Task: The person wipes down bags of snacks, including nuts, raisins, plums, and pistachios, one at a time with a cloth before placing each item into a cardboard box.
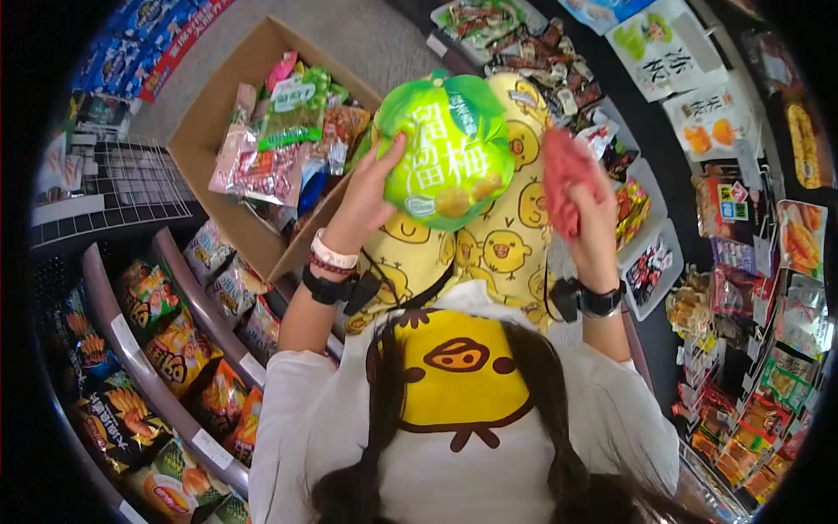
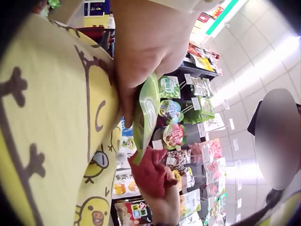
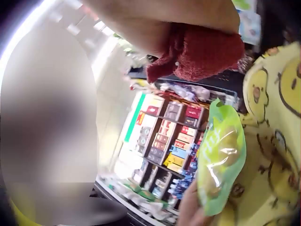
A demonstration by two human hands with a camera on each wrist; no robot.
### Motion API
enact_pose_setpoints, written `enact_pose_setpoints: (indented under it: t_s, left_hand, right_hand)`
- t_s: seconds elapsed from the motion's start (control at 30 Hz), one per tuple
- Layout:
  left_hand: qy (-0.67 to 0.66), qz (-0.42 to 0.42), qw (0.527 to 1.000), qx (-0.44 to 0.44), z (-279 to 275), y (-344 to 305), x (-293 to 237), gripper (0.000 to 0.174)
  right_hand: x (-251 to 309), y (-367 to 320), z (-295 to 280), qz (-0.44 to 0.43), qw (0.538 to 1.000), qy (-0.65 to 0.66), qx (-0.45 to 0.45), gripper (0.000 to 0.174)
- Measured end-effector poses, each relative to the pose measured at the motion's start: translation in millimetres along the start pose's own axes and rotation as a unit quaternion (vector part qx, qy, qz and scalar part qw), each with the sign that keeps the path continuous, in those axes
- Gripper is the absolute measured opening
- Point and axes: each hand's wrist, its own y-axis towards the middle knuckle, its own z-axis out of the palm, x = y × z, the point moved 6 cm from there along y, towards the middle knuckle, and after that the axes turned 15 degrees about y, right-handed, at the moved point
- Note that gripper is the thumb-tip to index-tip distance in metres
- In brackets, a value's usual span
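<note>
A round-edged green plum snack pouch (image 1: 449, 162) is held up over the person's lap by the left hand (image 1: 371, 188), gripped at its left edge with the thumb over the printed front. The right hand (image 1: 594, 218) holds a crumpled red cloth (image 1: 566, 170) to the right of the pouch. From the left wrist view, the pouch (image 2: 147, 113) appears edge-on, with the cloth (image 2: 151, 174) just beyond its lower end. In the right wrist view the cloth (image 3: 207, 54) hangs bunched under the right hand, apart from the pouch (image 3: 221, 162).
An open cardboard box (image 1: 205, 109) full of snack packets stands at the left, close to the left forearm. Shelves with bagged snacks (image 1: 179, 349) run along the lower left. Plastic trays (image 1: 665, 262) of small wrapped packets and hanging pouches (image 1: 729, 210) line the right side.
</note>
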Motion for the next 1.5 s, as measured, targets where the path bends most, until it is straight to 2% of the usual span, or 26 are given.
enact_pose_setpoints:
  t_s: [0.07,0.1,0.17,0.2,0.27,0.33,0.37,0.43,0.5,0.53,0.6,0.67,0.73,0.77,0.87,0.9,0.97,1.07,1.1,1.2,1.23,1.27,1.3,1.4,1.47,1.5]
  left_hand:
    - [0.036,0.000,0.999,0.016,1.4,6.6,6.9,0.036]
    - [0.055,0.003,0.998,0.037,3.5,11.8,7.9,0.037]
    - [0.150,0.025,0.987,0.059,12.0,13.0,4.1,0.039]
    - [0.189,0.054,0.979,0.050,7.3,14.8,4.6,0.038]
    - [0.267,0.112,0.957,0.034,7.8,14.9,-2.2,0.038]
    - [0.185,0.069,0.980,0.029,8.6,13.4,7.1,0.037]
    - [0.182,0.071,0.980,0.028,9.5,15.1,9.4,0.037]
    - [0.161,0.073,0.984,0.024,12.0,16.2,9.5,0.034]
    - [0.116,0.049,0.987,0.104,3.1,16.3,14.7,0.032]
    - [0.092,0.035,0.985,0.143,4.8,13.9,14.2,0.031]
    - [0.174,0.059,0.980,0.073,4.1,14.8,15.2,0.029]
    - [0.247,0.122,0.961,-0.003,7.5,14.9,12.3,0.030]
    - [0.245,0.090,0.965,0.001,6.5,18.3,15.6,0.029]
    - [0.247,0.076,0.966,0.006,6.1,21.7,15.4,0.029]
    - [0.242,0.074,0.967,0.034,3.1,18.3,13.2,0.029]
    - [0.181,0.053,0.980,0.063,6.1,11.9,14.8,0.031]
    - [0.230,0.064,0.970,0.046,10.7,8.4,14.0,0.033]
    - [0.235,0.075,0.969,0.024,8.8,12.2,16.7,0.036]
    - [0.226,0.069,0.971,0.025,5.4,16.0,19.2,0.036]
    - [0.158,0.033,0.984,0.075,4.8,17.3,21.4,0.036]
    - [0.130,0.017,0.986,0.100,4.3,15.5,21.1,0.037]
    - [0.102,0.001,0.987,0.124,4.1,14.5,20.1,0.037]
    - [0.157,0.043,0.980,0.116,-3.6,18.6,23.7,0.037]
    - [0.154,0.056,0.985,0.048,10.0,14.9,20.4,0.037]
    - [0.137,0.022,0.990,0.020,20.6,9.2,15.6,0.036]
    - [0.168,0.031,0.985,0.001,14.8,10.2,12.8,0.036]
  right_hand:
    - [19.5,-7.6,33.7,-0.192,0.970,-0.150,-0.015,0.055]
    - [14.7,-12.4,53.3,-0.218,0.963,-0.142,0.066,0.056]
    - [-3.9,-20.5,92.1,-0.311,0.837,-0.365,0.263,0.056]
    - [-26.8,-19.2,106.2,-0.326,0.813,-0.343,0.341,0.054]
    - [-36.4,-10.3,103.4,-0.370,0.815,-0.332,0.299,0.053]
    - [-29.2,16.7,89.6,-0.398,0.824,-0.350,0.199,0.051]
    - [-17.2,30.1,87.1,-0.400,0.841,-0.321,0.175,0.048]
    - [-21.3,21.2,96.1,-0.400,0.819,-0.335,0.240,0.047]
    - [-34.3,-0.8,109.8,-0.399,0.786,-0.326,0.341,0.046]
    - [-35.6,-1.6,108.2,-0.390,0.792,-0.317,0.347,0.046]
    - [-38.2,-3.2,105.2,-0.373,0.803,-0.297,0.358,0.044]
    - [-33.2,22.3,91.9,-0.340,0.845,-0.297,0.286,0.043]
    - [-20.7,39.1,86.4,-0.338,0.869,-0.306,0.194,0.042]
    - [-21.6,34.2,89.9,-0.371,0.849,-0.322,0.193,0.043]
    - [-34.9,-10.4,109.5,-0.387,0.786,-0.336,0.345,0.043]
    - [-34.7,-8.2,105.6,-0.373,0.799,-0.328,0.338,0.043]
    - [-32.9,-1.6,93.4,-0.342,0.824,-0.311,0.327,0.043]
    - [-22.1,23.7,67.0,-0.342,0.871,-0.310,0.165,0.044]
    - [-23.6,24.2,65.3,-0.338,0.878,-0.304,0.152,0.044]
    - [-33.4,-15.1,96.6,-0.396,0.801,-0.344,0.290,0.044]
    - [-39.9,-27.8,105.1,-0.370,0.795,-0.334,0.345,0.045]
    - [-39.8,-23.1,102.5,-0.366,0.811,-0.324,0.322,0.044]
    - [-39.1,-15.0,96.9,-0.362,0.825,-0.314,0.299,0.044]
    - [-17.6,17.3,84.5,-0.385,0.839,-0.342,0.176,0.040]
    - [-20.8,26.7,79.3,-0.360,0.848,-0.356,0.159,0.041]
    - [-26.0,15.0,90.5,-0.356,0.828,-0.365,0.233,0.042]
